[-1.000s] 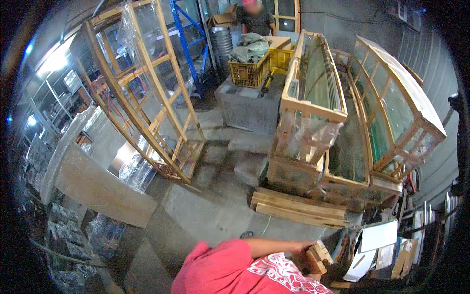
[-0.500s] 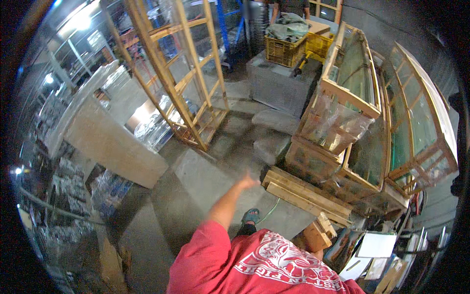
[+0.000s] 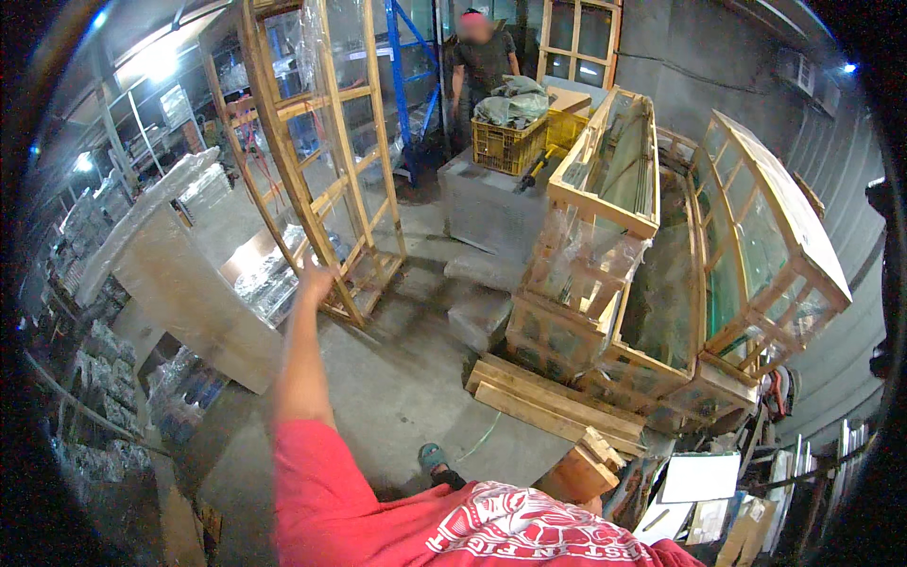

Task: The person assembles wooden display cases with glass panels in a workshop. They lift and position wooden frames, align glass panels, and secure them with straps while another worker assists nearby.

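Timber blocks (image 3: 578,474): a short stack at the person's right side, just in front of the red shirt (image 3: 326,491), with the long planks (image 3: 557,408) beyond.
Right hand (image 3: 592,506): mostly hidden; a sliver of skin shows beneath the timber blocks, and whether its fingers grip them cannot be told.
Left hand (image 3: 316,276): at the end of the outstretched arm, overlapping the lower part of the wooden frame (image 3: 286,151) in view; contact cannot be told, nor whether the fingers are spread or curled.
Wooden frame: tall, upright and open-sided, standing on the grey floor (image 3: 387,389) at the left, plastic film hanging from its posts.
Floor: bears the planks, which lie side by side, and a sandalled foot (image 3: 432,458) near them.
Glass crates (image 3: 603,205): long, wood-framed, standing at the right.
Yellow basket (image 3: 505,145): on a grey box (image 3: 484,203), greenish cloth (image 3: 513,104) heaped in it.
Co-worker (image 3: 480,71): standing behind the basket, in dark clothing.
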The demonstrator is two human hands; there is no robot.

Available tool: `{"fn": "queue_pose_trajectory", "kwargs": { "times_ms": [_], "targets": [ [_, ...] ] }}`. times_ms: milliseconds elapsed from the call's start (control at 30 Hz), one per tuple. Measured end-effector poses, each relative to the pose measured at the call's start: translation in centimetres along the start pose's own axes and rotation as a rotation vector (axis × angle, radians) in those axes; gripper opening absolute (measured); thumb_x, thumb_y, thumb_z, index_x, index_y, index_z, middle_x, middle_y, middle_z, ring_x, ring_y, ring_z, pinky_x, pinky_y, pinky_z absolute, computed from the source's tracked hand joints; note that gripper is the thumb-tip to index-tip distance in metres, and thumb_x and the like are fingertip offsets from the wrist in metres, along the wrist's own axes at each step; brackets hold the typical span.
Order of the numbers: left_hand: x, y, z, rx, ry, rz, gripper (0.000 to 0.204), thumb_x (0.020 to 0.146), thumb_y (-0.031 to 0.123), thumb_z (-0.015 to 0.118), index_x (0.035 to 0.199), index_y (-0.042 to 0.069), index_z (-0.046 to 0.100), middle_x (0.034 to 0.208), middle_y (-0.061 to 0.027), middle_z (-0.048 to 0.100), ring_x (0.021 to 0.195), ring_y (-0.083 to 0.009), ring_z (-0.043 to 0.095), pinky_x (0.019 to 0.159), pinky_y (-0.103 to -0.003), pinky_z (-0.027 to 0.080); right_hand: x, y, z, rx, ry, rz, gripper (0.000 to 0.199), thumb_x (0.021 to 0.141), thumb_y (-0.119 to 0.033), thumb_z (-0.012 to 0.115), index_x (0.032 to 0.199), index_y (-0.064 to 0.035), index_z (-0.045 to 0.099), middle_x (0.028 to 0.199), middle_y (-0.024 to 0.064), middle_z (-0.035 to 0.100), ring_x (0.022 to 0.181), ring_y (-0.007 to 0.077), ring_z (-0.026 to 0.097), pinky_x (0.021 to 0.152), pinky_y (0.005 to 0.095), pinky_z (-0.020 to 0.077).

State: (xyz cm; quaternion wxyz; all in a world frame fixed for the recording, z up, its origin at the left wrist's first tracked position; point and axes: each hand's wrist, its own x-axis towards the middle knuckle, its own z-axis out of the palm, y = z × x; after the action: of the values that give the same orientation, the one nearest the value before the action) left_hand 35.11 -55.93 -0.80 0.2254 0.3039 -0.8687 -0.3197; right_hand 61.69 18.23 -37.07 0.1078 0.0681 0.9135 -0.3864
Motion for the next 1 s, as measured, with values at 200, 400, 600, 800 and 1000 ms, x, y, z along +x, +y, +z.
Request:
{"fn": "queue_pose_trajectory", "kwargs": {
  "times_ms": [200, 400, 600, 800, 1000],
  "targets": [
    [-18.8, -12.7, 13.1, -0.040, -0.512, -0.204, 0.107, 0.083, 0.054, 0.066, 0.151, -0.004, 0.007, 0.154, -0.0278, 0.020, 0.142, -0.0387, 0.024, 0.116, -0.044, 0.024, -0.5, -1.7, -1.5, 0.220, 0.027, 0.024, 0.059, 0.063, -0.035, 0.083, 0.114, -0.0108, 0.065, 0.114, 0.0153, 0.066, 0.106, 0.0323, 0.063, 0.088, 0.0415, 0.0506],
    [-46.6, -28.6, 15.8, 0.333, -1.119, -0.483, 0.095, 0.083, 0.058, 0.061, 0.150, 0.003, 0.020, 0.154, -0.0232, 0.025, 0.140, -0.0380, 0.029, 0.114, -0.047, 0.028, -1.9, -2.2, -2.1, 0.147, 0.059, 0.063, 0.062, 0.062, -0.035, 0.081, 0.116, -0.0088, 0.063, 0.114, 0.0155, 0.066, 0.107, 0.0333, 0.062, 0.089, 0.0405, 0.0502],
    [-54.8, -35.0, 11.2, 0.260, -1.156, -0.665, 0.086, 0.083, 0.056, 0.062, 0.144, 0.002, 0.032, 0.151, -0.0234, 0.031, 0.138, -0.0367, 0.034, 0.112, -0.047, 0.031, -1.8, -0.8, -2.1, 0.069, -0.087, 0.007, 0.065, 0.062, -0.034, 0.079, 0.119, -0.0080, 0.062, 0.115, 0.0160, 0.065, 0.108, 0.0347, 0.061, 0.089, 0.0412, 0.0500],
    [-48.5, -34.9, 15.1, 0.050, -1.024, -0.504, 0.077, 0.083, 0.053, 0.063, 0.138, 0.001, 0.045, 0.148, -0.0235, 0.037, 0.136, -0.0353, 0.038, 0.109, -0.047, 0.034, -1.9, -1.6, -1.5, 0.201, 0.015, 0.020, 0.069, 0.062, -0.030, 0.080, 0.122, -0.0043, 0.057, 0.116, 0.0190, 0.064, 0.106, 0.0355, 0.061, 0.089, 0.0414, 0.0496],
    [-42.8, -25.1, 20.0, 0.007, -0.821, -0.493, 0.064, 0.084, 0.042, 0.066, 0.127, -0.003, 0.055, 0.125, -0.0243, 0.060, 0.116, -0.0360, 0.057, 0.099, -0.042, 0.045, -1.0, 0.4, 1.1, 0.282, 0.025, -0.088, 0.067, 0.059, -0.031, 0.074, 0.119, -0.0043, 0.060, 0.118, 0.0186, 0.063, 0.112, 0.0374, 0.058, 0.091, 0.0425, 0.0483]
  ]
}}
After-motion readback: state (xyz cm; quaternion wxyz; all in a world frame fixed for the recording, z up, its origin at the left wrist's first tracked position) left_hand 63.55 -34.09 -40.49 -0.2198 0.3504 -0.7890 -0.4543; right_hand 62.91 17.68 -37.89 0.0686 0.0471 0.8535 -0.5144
